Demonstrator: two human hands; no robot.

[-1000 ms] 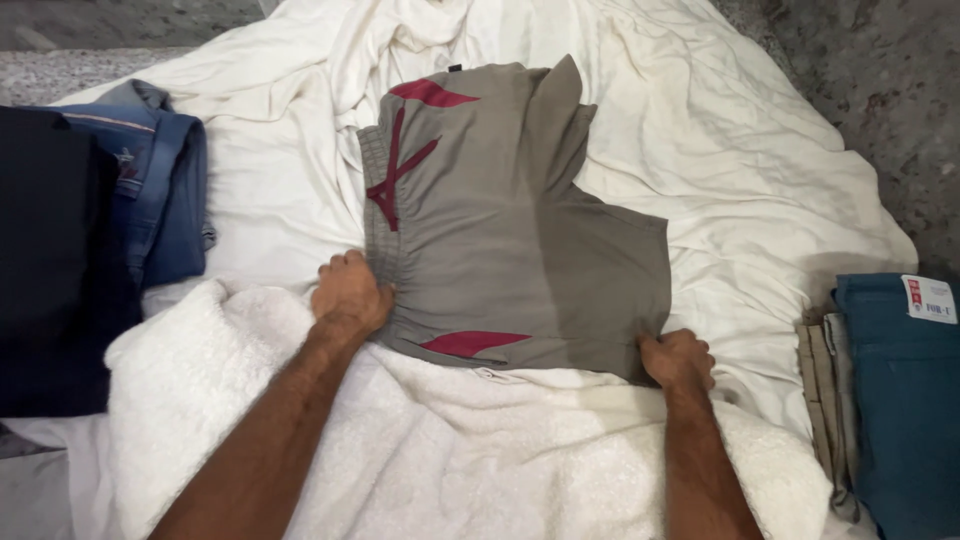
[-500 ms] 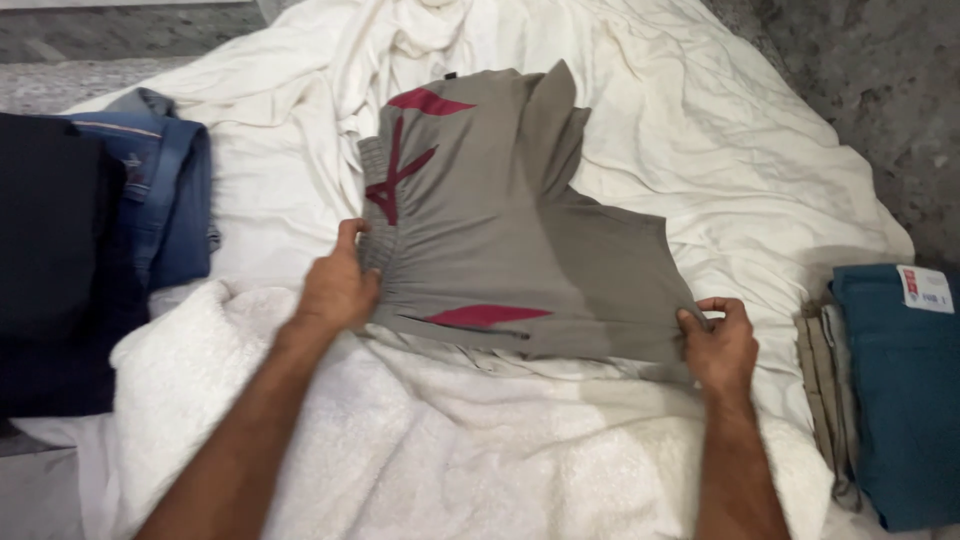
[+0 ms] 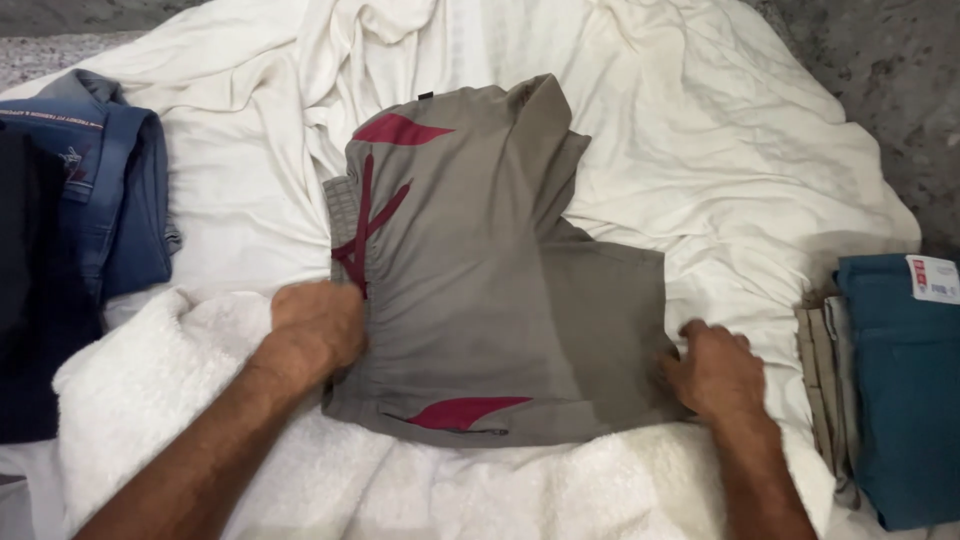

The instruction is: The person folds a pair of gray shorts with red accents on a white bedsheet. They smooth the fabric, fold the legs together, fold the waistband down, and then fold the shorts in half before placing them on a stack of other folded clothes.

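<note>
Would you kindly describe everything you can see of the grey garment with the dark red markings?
The grey garment looks like soft woven cloth, folded into a rough block with a narrower part pointing away. Dark red patches mark its far end, left edge and near edge, where a zip pocket shows. It lies flat on a white sheet, its near edge over a white towel. The left hand presses its left edge; the right hand holds its right corner.

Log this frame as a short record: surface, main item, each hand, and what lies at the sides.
surface: rumpled white sheet, white towel at the near edge
main item: grey garment with dark red patches, lying flat
left hand: pressing on the garment's left edge
right hand: at its lower right corner
left side: blue jeans, dark cloth
right side: teal folded garment, beige folded garment
</note>
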